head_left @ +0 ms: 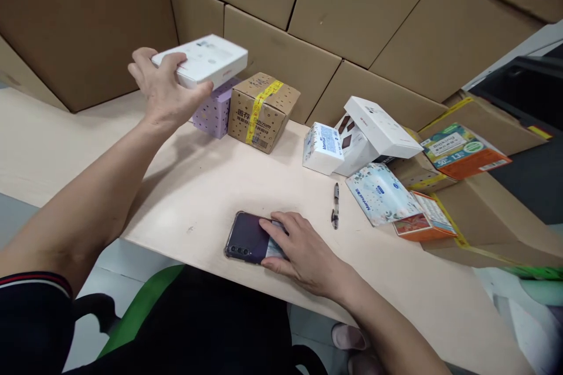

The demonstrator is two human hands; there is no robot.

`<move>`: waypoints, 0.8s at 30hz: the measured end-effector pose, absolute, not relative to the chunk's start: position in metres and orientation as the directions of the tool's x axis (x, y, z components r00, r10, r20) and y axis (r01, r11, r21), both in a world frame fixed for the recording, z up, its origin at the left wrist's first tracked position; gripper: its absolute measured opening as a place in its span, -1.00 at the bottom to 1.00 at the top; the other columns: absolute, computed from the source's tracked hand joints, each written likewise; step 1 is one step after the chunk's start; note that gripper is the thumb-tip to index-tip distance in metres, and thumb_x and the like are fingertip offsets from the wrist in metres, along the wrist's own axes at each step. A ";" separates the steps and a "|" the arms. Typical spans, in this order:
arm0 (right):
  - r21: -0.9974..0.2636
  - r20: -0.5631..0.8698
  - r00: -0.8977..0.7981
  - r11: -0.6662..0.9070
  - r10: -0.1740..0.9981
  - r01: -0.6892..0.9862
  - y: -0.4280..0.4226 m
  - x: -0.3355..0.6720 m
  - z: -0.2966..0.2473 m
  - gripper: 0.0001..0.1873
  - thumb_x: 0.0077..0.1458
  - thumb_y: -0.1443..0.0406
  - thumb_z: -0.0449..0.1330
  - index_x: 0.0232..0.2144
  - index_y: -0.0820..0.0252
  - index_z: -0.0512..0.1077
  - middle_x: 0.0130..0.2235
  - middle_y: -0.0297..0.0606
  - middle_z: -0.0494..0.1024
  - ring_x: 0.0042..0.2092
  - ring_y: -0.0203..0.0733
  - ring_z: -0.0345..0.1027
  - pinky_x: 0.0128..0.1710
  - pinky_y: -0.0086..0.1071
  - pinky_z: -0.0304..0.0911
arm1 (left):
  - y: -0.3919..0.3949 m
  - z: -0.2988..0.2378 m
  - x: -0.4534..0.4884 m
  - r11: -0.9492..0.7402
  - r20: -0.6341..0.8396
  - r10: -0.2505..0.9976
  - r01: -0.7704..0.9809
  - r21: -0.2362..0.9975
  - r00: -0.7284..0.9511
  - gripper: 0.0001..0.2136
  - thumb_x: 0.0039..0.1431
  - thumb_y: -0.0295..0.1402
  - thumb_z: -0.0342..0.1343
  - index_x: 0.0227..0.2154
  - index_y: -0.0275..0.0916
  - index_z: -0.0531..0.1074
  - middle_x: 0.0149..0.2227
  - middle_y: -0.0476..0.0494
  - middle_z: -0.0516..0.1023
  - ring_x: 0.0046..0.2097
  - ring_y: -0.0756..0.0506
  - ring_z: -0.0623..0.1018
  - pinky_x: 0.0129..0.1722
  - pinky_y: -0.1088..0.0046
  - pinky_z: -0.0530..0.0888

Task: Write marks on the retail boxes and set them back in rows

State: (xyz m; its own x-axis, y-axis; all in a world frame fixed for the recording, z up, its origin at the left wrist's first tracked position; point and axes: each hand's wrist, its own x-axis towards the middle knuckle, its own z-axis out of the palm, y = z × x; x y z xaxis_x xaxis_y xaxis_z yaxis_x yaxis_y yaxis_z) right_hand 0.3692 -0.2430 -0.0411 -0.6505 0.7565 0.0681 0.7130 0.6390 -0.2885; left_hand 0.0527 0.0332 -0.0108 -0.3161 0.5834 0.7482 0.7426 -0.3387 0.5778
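My left hand [165,91] grips a flat white box [204,58] by its near end and holds it in the air, just above a lilac dotted box [215,111] on the table. My right hand [303,252] rests palm down on a dark phone [246,238] that lies face down near the table's front edge; the fingers are spread flat over its right half. A black pen [335,206] lies just right of that hand.
A taped brown carton [263,110] stands beside the lilac box. Further right lie a tissue pack [322,148], a white box [376,129], a floral tissue pack [382,193] and orange boxes [466,152]. Large cardboard cartons [352,6] wall the back. A green chair [141,304] is below.
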 end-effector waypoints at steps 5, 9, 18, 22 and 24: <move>-0.434 0.118 -0.520 0.515 0.846 0.739 -0.234 0.385 -0.033 -0.41 0.39 -0.05 0.01 0.28 0.09 0.35 0.22 0.05 0.45 0.22 0.15 0.33 0.17 0.13 0.34 | 0.008 -0.012 0.065 -0.291 0.670 0.718 0.795 0.533 -0.186 -0.32 0.03 0.22 0.26 0.09 -0.12 0.39 0.14 -0.10 0.20 0.19 -0.31 0.04 0.20 -0.09 0.05; -0.399 0.256 -0.173 0.267 0.951 0.877 -0.210 0.402 -0.024 -0.43 0.39 -0.03 0.00 0.24 0.15 0.39 0.13 0.10 0.48 0.16 0.22 0.37 0.15 0.17 0.32 | -0.002 -0.008 0.070 -0.337 0.665 0.738 0.788 0.515 -0.118 -0.35 0.22 0.27 0.02 0.19 -0.07 0.30 0.18 -0.09 0.23 0.23 -0.32 0.01 0.17 -0.11 0.02; -0.101 0.293 0.283 -0.265 0.913 0.959 -0.110 0.409 -0.013 -0.21 0.23 -0.13 0.15 0.26 0.32 0.30 0.17 0.36 0.26 0.06 0.46 0.41 -0.04 0.24 0.31 | -0.034 -0.012 0.100 -0.645 0.821 0.525 0.735 0.210 0.226 -0.60 0.25 0.05 0.06 -0.05 -0.11 0.48 0.14 -0.18 0.37 0.22 -0.37 0.24 0.21 -0.13 0.07; -0.097 0.226 0.353 -0.339 0.908 0.936 -0.091 0.400 -0.014 -0.31 0.29 -0.05 0.08 0.22 0.39 0.32 0.16 0.36 0.27 0.04 0.41 0.45 -0.02 0.18 0.31 | -0.050 -0.019 0.116 -0.718 0.684 0.522 0.695 0.030 0.510 -0.70 0.25 0.00 0.04 -0.29 -0.09 0.52 -0.10 -0.12 0.57 0.06 -0.30 0.41 0.08 -0.03 0.24; -0.105 0.220 0.349 -0.334 0.911 0.937 -0.092 0.402 -0.015 -0.37 0.30 0.01 0.04 0.18 0.40 0.33 0.14 0.33 0.28 0.02 0.40 0.45 -0.01 0.18 0.29 | -0.052 -0.022 0.120 -0.719 0.640 0.512 0.694 -0.047 0.573 -0.68 0.24 0.00 0.03 -0.35 -0.10 0.51 -0.18 -0.12 0.60 -0.05 -0.25 0.45 -0.03 0.06 0.31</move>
State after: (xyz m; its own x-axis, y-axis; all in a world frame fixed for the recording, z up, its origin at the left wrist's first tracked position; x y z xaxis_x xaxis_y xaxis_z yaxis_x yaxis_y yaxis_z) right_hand 0.4016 -0.0921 -0.0150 0.3489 0.9109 0.2204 0.9369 -0.3335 -0.1047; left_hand 0.1201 -0.0516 -0.0216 0.5734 0.5118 0.6397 0.6939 -0.7185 -0.0472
